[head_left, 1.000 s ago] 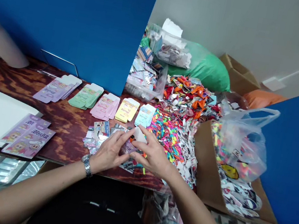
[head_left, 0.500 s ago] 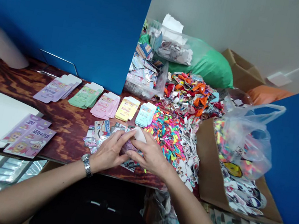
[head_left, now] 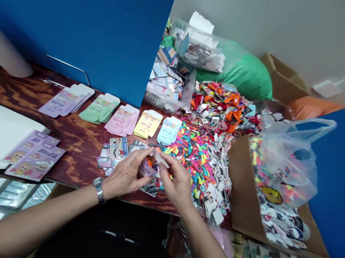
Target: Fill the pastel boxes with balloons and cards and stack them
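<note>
Cardboard box at two o'clock holds loose stickers beneath a plastic bag, while the left hand and right hand, closer together than before, grip a small purple card.

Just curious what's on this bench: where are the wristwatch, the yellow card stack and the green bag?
Wristwatch [head_left: 99, 190]: head view, on its metal band.
Yellow card stack [head_left: 148, 124]: head view, middle of the top card.
Green bag [head_left: 245, 73]: head view, on its bulging side.
</note>
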The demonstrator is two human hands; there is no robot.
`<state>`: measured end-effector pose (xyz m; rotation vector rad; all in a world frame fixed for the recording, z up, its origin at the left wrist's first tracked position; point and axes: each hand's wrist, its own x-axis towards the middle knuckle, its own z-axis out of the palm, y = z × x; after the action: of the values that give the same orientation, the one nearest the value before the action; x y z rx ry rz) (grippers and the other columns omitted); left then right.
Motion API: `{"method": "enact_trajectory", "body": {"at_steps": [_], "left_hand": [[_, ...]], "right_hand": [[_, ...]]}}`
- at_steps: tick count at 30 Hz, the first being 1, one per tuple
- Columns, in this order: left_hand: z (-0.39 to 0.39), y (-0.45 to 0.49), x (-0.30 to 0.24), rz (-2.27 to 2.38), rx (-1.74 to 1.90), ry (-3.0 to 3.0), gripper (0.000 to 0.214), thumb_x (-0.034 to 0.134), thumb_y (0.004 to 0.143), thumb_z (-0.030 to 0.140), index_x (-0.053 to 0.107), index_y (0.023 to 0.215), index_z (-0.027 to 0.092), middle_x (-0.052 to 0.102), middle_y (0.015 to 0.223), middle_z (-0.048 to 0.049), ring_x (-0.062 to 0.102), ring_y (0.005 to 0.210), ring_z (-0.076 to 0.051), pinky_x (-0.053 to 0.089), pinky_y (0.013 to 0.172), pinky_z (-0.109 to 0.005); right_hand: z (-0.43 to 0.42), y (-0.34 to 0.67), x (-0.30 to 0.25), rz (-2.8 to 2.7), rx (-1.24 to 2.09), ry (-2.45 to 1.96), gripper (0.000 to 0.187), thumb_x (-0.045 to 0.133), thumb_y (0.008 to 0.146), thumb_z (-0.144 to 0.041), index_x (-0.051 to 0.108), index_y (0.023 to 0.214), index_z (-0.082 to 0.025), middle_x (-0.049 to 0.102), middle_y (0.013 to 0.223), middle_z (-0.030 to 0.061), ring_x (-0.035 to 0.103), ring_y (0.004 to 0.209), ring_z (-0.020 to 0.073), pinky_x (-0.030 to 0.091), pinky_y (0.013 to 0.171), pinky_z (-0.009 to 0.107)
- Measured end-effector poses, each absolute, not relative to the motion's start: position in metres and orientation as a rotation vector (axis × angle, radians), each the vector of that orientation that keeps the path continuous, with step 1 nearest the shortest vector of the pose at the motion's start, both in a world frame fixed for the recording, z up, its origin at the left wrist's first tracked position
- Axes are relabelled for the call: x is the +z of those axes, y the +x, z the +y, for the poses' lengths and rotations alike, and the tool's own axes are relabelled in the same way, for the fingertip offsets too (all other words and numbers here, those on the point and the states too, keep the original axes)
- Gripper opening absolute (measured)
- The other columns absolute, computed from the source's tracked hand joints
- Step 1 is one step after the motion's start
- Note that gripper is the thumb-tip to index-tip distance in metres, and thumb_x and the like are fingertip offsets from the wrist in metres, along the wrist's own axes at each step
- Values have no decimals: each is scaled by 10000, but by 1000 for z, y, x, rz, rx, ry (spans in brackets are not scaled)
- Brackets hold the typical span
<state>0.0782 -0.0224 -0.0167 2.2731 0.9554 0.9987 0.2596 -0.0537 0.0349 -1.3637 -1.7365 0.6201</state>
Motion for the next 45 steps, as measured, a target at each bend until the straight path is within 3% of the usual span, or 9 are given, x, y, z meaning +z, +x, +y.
{"method": "enact_trajectory", "body": {"at_steps": [3, 9, 14, 16, 20, 24, 30, 39, 45], "left_hand": [[-24, 77, -15, 1011, 910, 2270, 860, 615, 871, 311, 83, 1538, 205, 465, 1413, -157, 496, 1269, -269, 451, 1031, -410], [-26, 77, -14, 1086, 845, 2295, 893, 581, 889, 370, 10, 1552, 195, 506, 1350, -165, 532, 1196, -287, 494, 958, -420], [-27, 78, -13, 1180, 820, 2447, 967, 572, 878, 376, -96, 1540, 150, 559, 1202, -169, 566, 1072, -318, 449, 976, -537], [-27, 78, -13, 1221, 790, 2512, 983, 555, 879, 388, -128, 1530, 113, 553, 1159, -186, 572, 1024, -327, 479, 913, -529], [-28, 78, -13, 1261, 701, 2574, 980, 503, 893, 443, -159, 1515, 73, 537, 1120, -202, 587, 937, -318, 533, 726, -423], [-29, 76, -11, 1279, 692, 2585, 952, 455, 910, 458, -176, 1508, 70, 546, 1084, -181, 596, 916, -303, 532, 719, -401], [-32, 68, -9, 1289, 713, 2549, 954, 500, 889, 454, -97, 1526, 71, 551, 1090, -182, 604, 922, -289, 530, 734, -368], [-30, 67, -11, 1326, 686, 2580, 930, 484, 899, 428, -96, 1523, 56, 549, 1087, -192, 593, 921, -309, 531, 725, -397], [-41, 43, -5, 1379, 606, 2494, 936, 542, 843, 357, -42, 1546, 156, 470, 1285, -194, 552, 1102, -314, 530, 828, -400]], "right_hand": [[-53, 257, 35, -1673, 755, -1288, 243, 540, 936, -185, 676, 1128, -244, 703, 1152, 46, 652, 1089, 178, 524, 951, 322], [-48, 254, 39, -1526, 889, -1402, 163, 585, 907, -245, 694, 1021, -204, 718, 960, 47, 697, 836, 157, 569, 727, 257], [-52, 248, 43, -1745, 589, -1396, 225, 548, 892, -126, 711, 1011, -225, 738, 1022, 41, 684, 994, 177, 549, 907, 318], [-56, 244, 40, -1802, 528, -1358, 267, 517, 920, -122, 702, 1080, -229, 731, 1092, 49, 672, 1060, 179, 534, 963, 330], [-67, 234, 22, -1827, 407, -1355, 426, 447, 966, -132, 546, 1366, -238, 663, 1266, 78, 637, 1159, 197, 529, 1007, 360], [-74, 226, 6, -1808, 376, -1335, 526, 408, 986, -143, 356, 1503, -222, 589, 1371, 93, 558, 1273, 210, 486, 1073, 389], [-73, 230, 10, -1704, 727, -1353, 535, 363, 1017, -192, 249, 1537, -250, 601, 1361, 69, 620, 1194, 170, 536, 990, 313], [-75, 215, -1, -1777, 568, -1349, 597, 357, 1013, -184, 133, 1565, -223, 565, 1397, 99, 504, 1324, 187, 444, 1103, 384], [-60, 219, -6, -1925, 686, -1200, 670, 408, 1004, -232, 49, 1570, -248, 344, 1558, 120, 419, 1389, 221, 440, 1105, 422]]}}
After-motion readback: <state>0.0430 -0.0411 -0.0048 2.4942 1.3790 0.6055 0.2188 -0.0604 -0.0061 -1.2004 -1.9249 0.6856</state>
